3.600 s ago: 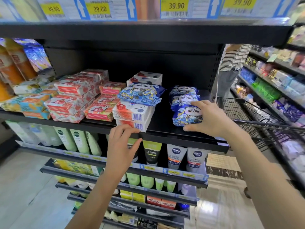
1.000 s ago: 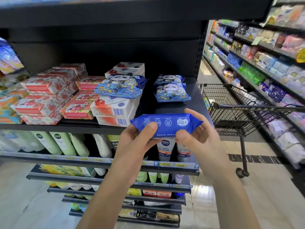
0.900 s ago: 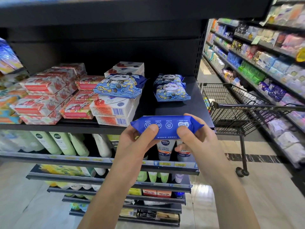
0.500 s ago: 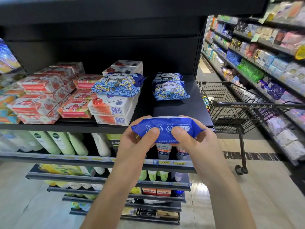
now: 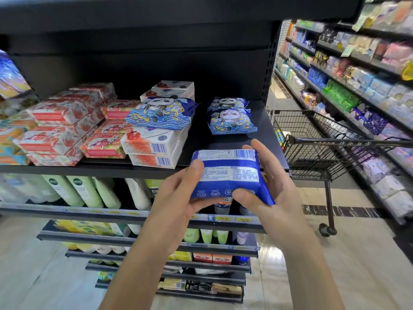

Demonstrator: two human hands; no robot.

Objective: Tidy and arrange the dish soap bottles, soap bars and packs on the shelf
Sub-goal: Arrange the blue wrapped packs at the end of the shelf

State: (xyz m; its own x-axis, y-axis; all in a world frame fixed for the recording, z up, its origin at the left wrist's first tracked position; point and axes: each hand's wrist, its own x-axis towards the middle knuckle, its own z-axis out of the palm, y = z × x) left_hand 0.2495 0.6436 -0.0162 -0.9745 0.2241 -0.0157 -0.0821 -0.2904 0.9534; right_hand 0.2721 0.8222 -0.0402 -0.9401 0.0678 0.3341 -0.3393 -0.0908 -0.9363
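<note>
Head view, from the left: red-and-white wrapped soap packs (image 5: 60,121) lie stacked flat and staggered along the shelf (image 5: 225,143), next to two white boxed soap bars (image 5: 154,148) with barcodes facing out. A loose panda pack (image 5: 159,114) lies askew on the boxes, which looks misplaced. The left hand (image 5: 176,198) has its grip on the blue pack (image 5: 228,175), thumb on top and fingers beneath. The pack hangs just in front of the shelf edge, printed back and barcode up, probably turned to sort out its facing. Behind it two panda packs (image 5: 230,118) sit stacked, with bare shelf in front, likely the spot for it. The right hand (image 5: 274,191) grips the pack's other end, steadying it. A shopping cart (image 5: 312,148) stands just beyond.
</note>
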